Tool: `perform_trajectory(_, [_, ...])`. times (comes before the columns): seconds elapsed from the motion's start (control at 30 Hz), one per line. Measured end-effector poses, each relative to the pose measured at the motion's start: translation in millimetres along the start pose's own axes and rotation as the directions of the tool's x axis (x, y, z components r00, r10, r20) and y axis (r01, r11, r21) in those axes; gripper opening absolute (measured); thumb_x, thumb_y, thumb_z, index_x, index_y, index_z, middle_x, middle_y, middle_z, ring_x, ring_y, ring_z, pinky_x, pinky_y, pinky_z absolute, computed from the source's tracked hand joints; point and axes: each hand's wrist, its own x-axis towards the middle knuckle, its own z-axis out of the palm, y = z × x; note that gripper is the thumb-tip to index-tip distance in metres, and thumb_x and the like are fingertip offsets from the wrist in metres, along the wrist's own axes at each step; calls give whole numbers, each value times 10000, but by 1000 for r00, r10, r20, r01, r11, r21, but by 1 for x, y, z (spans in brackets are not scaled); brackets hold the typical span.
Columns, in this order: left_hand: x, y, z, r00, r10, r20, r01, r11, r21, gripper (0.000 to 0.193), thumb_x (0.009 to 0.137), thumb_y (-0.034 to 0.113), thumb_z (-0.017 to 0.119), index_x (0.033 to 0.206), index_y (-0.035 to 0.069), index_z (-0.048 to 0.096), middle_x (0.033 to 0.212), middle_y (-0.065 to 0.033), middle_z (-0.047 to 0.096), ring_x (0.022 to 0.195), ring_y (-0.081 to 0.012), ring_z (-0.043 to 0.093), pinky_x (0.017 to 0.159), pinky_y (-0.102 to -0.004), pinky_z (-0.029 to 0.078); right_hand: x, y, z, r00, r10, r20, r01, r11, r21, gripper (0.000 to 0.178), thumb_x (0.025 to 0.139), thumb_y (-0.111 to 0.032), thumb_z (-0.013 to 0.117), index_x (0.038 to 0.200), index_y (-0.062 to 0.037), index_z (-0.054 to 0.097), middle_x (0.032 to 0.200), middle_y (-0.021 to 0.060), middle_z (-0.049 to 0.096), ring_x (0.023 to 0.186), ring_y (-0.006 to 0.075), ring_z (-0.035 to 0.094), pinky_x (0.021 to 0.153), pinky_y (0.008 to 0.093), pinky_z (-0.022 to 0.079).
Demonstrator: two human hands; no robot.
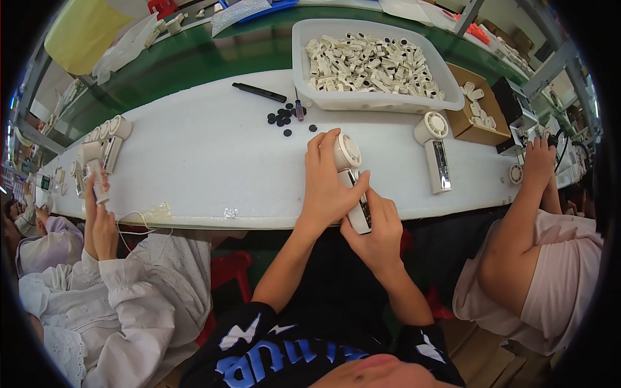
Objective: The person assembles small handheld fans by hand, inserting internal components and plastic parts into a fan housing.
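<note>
A white handheld fan (348, 152) with a round head is held between my two hands over the table's front edge. My left hand (321, 184) wraps round the fan's head and upper body from the left. Lower down, my right hand (380, 231) grips the handle, which has an open side with dark parts showing. To the right, a second white fan (432, 129) lies on the white tabletop with its handle toward me. Beyond my left hand is a small group of black round discs (281, 120), beside a screwdriver (299, 111) with a purple handle.
A translucent bin (388, 102) full of small white parts stands at the back, with a cardboard box (475, 125) of white pieces right of it. A black stick-shaped tool (259, 92) lies left of the bin. Co-workers sit on both sides; the left one holds a white fan (97, 181).
</note>
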Motion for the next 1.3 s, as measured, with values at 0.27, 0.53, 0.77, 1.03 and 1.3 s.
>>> perform_trajectory(0.27, [-2, 1, -2, 1000, -7, 25, 6, 1000, 23, 777, 737, 117, 716, 1413, -7, 353, 1322, -200, 365, 1200, -348, 450, 1006, -419, 424, -3, 9, 3, 987, -123, -99, 118, 991, -59, 549, 657, -17, 804, 1143, 130, 598, 1080, 213, 653, 932, 349, 644, 790, 389, 545])
perform_trajectory(0.53, [-6, -6, -5, 999, 42, -3, -42, 999, 33, 759, 763, 94, 711, 1417, -1, 338, 1321, -174, 386, 1212, -303, 458, 1011, -400, 423, -3, 10, 4, 987, -136, -84, 135, 991, -23, 524, 677, -10, 786, 1158, 99, 609, 1110, 206, 650, 956, 344, 637, 794, 386, 546])
perform_trajectory(0.77, [-18, -7, -43, 997, -67, 28, 71, 809, -584, 782, 720, 97, 821, 1370, 26, 392, 1316, -136, 405, 1241, -252, 461, 1038, -384, 417, -2, 4, 4, 962, 249, 109, -267, 939, 215, 535, 673, 9, 777, 1185, 31, 624, 1129, 179, 651, 999, 334, 619, 833, 403, 521])
perform_trajectory(1.03, [-27, -7, -78, 992, 68, 109, -66, 997, -29, 751, 692, 61, 870, 1299, 61, 427, 1356, -134, 436, 1257, -246, 490, 1025, -368, 451, 19, 13, 3, 988, -42, 151, 5, 971, 237, 512, 743, -14, 770, 1232, -7, 617, 1164, 183, 648, 1006, 333, 639, 867, 382, 513])
perform_trajectory(1.3, [-32, -9, -81, 991, -8, 134, 23, 994, -106, 662, 693, 68, 873, 1214, 64, 466, 1493, -193, 363, 1261, -285, 504, 1003, -372, 469, 17, 19, 1, 967, -9, 253, -94, 915, 393, 503, 771, -89, 775, 1215, 58, 589, 1155, 228, 632, 1036, 356, 618, 866, 404, 511])
